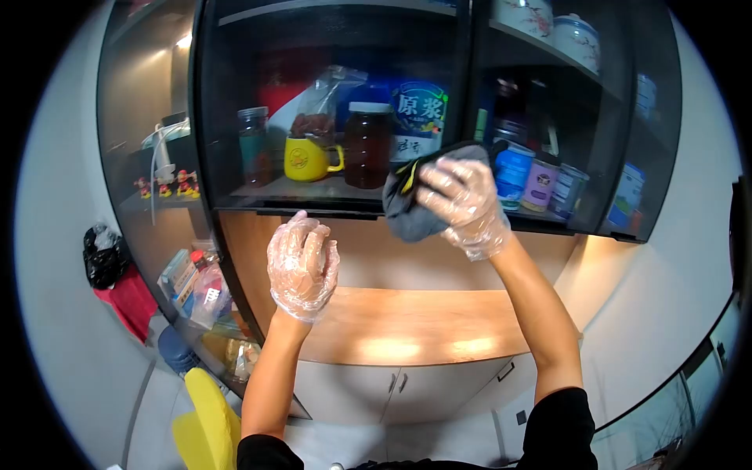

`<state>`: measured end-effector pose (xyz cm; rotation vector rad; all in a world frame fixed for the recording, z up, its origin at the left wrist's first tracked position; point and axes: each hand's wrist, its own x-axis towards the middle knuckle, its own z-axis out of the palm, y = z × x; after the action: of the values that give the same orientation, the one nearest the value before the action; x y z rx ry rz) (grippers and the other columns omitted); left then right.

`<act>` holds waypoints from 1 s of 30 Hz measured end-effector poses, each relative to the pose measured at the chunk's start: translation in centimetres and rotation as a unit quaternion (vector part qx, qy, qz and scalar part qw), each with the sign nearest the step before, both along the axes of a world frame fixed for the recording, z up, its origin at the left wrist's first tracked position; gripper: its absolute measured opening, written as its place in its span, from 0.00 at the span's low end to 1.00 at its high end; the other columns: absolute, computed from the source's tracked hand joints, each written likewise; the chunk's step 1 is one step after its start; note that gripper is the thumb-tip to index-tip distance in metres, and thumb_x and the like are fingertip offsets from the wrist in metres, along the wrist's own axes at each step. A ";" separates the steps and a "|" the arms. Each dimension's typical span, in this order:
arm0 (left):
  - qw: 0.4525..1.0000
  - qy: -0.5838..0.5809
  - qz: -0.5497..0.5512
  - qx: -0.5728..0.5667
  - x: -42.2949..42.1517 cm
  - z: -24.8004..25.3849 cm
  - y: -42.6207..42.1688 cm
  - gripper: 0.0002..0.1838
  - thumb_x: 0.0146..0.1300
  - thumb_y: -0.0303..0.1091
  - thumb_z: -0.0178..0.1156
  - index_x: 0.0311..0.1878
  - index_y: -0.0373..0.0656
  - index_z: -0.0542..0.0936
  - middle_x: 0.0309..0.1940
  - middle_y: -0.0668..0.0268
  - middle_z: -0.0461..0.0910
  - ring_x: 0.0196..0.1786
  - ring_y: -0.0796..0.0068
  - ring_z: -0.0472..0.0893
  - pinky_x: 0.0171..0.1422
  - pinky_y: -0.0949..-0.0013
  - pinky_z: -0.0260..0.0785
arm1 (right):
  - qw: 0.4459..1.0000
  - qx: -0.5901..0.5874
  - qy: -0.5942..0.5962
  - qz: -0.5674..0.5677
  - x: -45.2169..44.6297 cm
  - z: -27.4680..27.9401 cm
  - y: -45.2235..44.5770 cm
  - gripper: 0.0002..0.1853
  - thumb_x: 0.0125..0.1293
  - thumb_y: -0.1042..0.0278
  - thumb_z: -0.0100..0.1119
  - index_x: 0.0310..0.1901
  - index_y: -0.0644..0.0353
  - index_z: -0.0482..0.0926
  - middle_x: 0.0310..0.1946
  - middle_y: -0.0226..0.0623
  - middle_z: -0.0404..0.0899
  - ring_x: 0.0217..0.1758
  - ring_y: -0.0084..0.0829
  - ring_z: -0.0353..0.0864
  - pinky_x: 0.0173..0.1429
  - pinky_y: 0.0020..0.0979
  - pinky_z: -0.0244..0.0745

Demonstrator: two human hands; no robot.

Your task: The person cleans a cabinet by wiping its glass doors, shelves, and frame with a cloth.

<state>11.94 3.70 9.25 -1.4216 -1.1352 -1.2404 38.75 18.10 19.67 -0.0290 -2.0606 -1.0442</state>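
A clear plastic glove covers each of my hands. My right hand is closed on a grey cloth with a dark edge and a yellow patch, held against the glass front of the wall cabinet near its lower edge. Lower and to the left, my left hand is raised with its fingers loosely extended and nothing visible in it. Its fingertips are close to the door's bottom edge; whether they touch it I cannot tell.
Behind the glass stand a yellow mug, a dark jar with a white lid and several cans, among them a blue one. Below is a wooden countertop. A yellow chair stands at lower left.
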 end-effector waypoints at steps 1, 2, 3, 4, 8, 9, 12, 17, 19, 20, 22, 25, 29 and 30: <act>1.000 -0.010 -0.003 -0.004 -0.2 -0.3 -0.7 0.14 0.57 0.23 0.70 0.47 0.41 0.83 0.46 0.56 0.85 0.57 0.51 0.85 0.64 0.52 0.74 | 0.999 -0.010 -0.032 0.016 -0.9 -0.9 -0.1 0.31 0.37 0.68 0.72 0.51 0.51 0.87 0.65 0.30 0.82 0.71 0.39 0.76 0.70 0.50 0.71; 1.000 -0.020 -0.006 -0.007 -0.4 -0.5 -1.3 0.13 0.57 0.23 0.70 0.46 0.41 0.83 0.45 0.56 0.85 0.56 0.51 0.85 0.63 0.52 0.74 | 0.999 0.003 -0.048 0.025 -2.1 -1.4 -0.4 0.30 0.38 0.69 0.72 0.52 0.51 0.87 0.65 0.30 0.82 0.71 0.38 0.76 0.70 0.49 0.71; 0.999 -0.029 -0.009 -0.008 -0.8 -0.7 -2.0 0.13 0.57 0.22 0.70 0.45 0.41 0.83 0.44 0.56 0.85 0.54 0.51 0.85 0.62 0.53 0.74 | 0.997 0.018 -0.063 0.033 -3.1 -1.7 -0.6 0.30 0.39 0.69 0.72 0.53 0.52 0.87 0.65 0.29 0.82 0.71 0.37 0.76 0.71 0.48 0.71; 0.999 -0.031 -0.009 -0.002 -1.3 -0.9 -2.7 0.10 0.58 0.22 0.69 0.43 0.41 0.82 0.42 0.57 0.85 0.50 0.52 0.85 0.58 0.54 0.75 | 0.997 -0.007 -0.066 0.044 -3.8 -1.2 -0.9 0.30 0.39 0.70 0.72 0.52 0.53 0.87 0.65 0.29 0.82 0.71 0.38 0.76 0.72 0.48 0.70; 0.997 -0.077 -0.011 -0.022 -3.8 -2.4 -4.5 0.10 0.56 0.23 0.69 0.41 0.42 0.82 0.41 0.59 0.85 0.46 0.54 0.85 0.54 0.55 0.74 | 0.992 -0.028 -0.096 0.079 -7.1 0.5 -1.6 0.28 0.36 0.71 0.74 0.48 0.53 0.88 0.62 0.28 0.83 0.69 0.38 0.77 0.73 0.48 0.68; 0.996 -0.089 -0.018 -0.022 -4.1 -2.6 -4.9 0.09 0.57 0.23 0.69 0.41 0.42 0.82 0.41 0.59 0.85 0.45 0.54 0.85 0.54 0.55 0.75 | 0.990 -0.025 -0.116 0.079 -8.1 1.2 -1.6 0.28 0.36 0.71 0.74 0.48 0.53 0.88 0.61 0.28 0.84 0.70 0.38 0.77 0.73 0.48 0.67; 0.992 -0.115 -0.051 -0.014 -4.8 -2.9 -5.6 0.07 0.59 0.22 0.68 0.40 0.41 0.81 0.40 0.58 0.85 0.43 0.53 0.85 0.51 0.56 0.75 | 0.983 -0.022 -0.170 0.068 -12.8 2.4 -3.1 0.30 0.42 0.67 0.75 0.54 0.51 0.87 0.62 0.28 0.83 0.72 0.37 0.75 0.77 0.46 0.65; 0.990 -0.120 -0.070 -0.031 -5.4 -3.9 -7.5 0.08 0.60 0.19 0.67 0.41 0.38 0.80 0.39 0.54 0.84 0.42 0.51 0.84 0.49 0.56 0.76 | 0.989 0.030 -0.093 0.111 -23.5 0.2 -6.1 0.30 0.48 0.62 0.75 0.58 0.49 0.85 0.58 0.32 0.83 0.65 0.39 0.77 0.68 0.45 0.69; 0.990 -0.119 -0.069 -0.039 -5.6 -4.4 -8.0 0.07 0.60 0.18 0.66 0.41 0.37 0.80 0.39 0.52 0.83 0.41 0.49 0.84 0.49 0.56 0.77 | 0.981 -0.016 -0.132 0.142 -25.6 -1.3 -7.1 0.25 0.51 0.62 0.72 0.54 0.49 0.87 0.52 0.31 0.82 0.59 0.39 0.77 0.61 0.43 0.71; 0.990 -0.121 -0.068 -0.041 -5.8 -4.7 -8.0 0.07 0.61 0.18 0.66 0.41 0.37 0.80 0.39 0.52 0.83 0.41 0.49 0.84 0.48 0.56 0.77 | 0.981 -0.036 -0.154 0.115 -26.2 -2.4 -7.3 0.21 0.49 0.64 0.72 0.50 0.49 0.88 0.52 0.31 0.81 0.58 0.38 0.77 0.58 0.43 0.72; 0.987 -0.129 -0.073 -0.055 -5.9 -5.2 -7.8 0.07 0.61 0.18 0.66 0.41 0.36 0.80 0.38 0.51 0.83 0.41 0.50 0.84 0.48 0.56 0.77 | 0.985 0.045 -0.117 0.119 -27.1 -4.8 -5.3 0.12 0.51 0.63 0.69 0.38 0.51 0.88 0.49 0.32 0.81 0.53 0.38 0.78 0.55 0.43 0.73; 0.985 -0.134 -0.097 -0.054 -5.6 -5.1 -7.0 0.07 0.61 0.18 0.66 0.41 0.36 0.80 0.39 0.51 0.83 0.41 0.50 0.84 0.49 0.57 0.77 | 0.981 0.055 -0.091 0.162 -25.3 -4.3 -4.3 0.09 0.50 0.64 0.67 0.35 0.53 0.85 0.50 0.34 0.82 0.51 0.38 0.79 0.52 0.40 0.75; 0.979 -0.147 -0.137 -0.037 -4.3 -4.2 -5.7 0.09 0.57 0.17 0.66 0.39 0.38 0.80 0.38 0.54 0.84 0.41 0.50 0.84 0.47 0.56 0.78 | 0.973 0.039 -0.065 0.219 -22.1 -3.4 -3.1 0.06 0.49 0.67 0.66 0.30 0.54 0.81 0.50 0.36 0.82 0.45 0.37 0.80 0.45 0.38 0.76; 0.977 -0.151 -0.147 -0.034 -4.0 -4.0 -5.4 0.09 0.57 0.17 0.66 0.39 0.38 0.80 0.38 0.54 0.84 0.41 0.50 0.84 0.48 0.56 0.78 | 0.972 0.047 -0.057 0.222 -21.0 -3.2 -2.9 0.05 0.51 0.68 0.65 0.29 0.53 0.78 0.50 0.37 0.83 0.42 0.35 0.80 0.42 0.37 0.78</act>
<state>7.96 -1.68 5.21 -1.5287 -1.2059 -1.6859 17.79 15.18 16.43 0.5276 -1.9867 -0.8726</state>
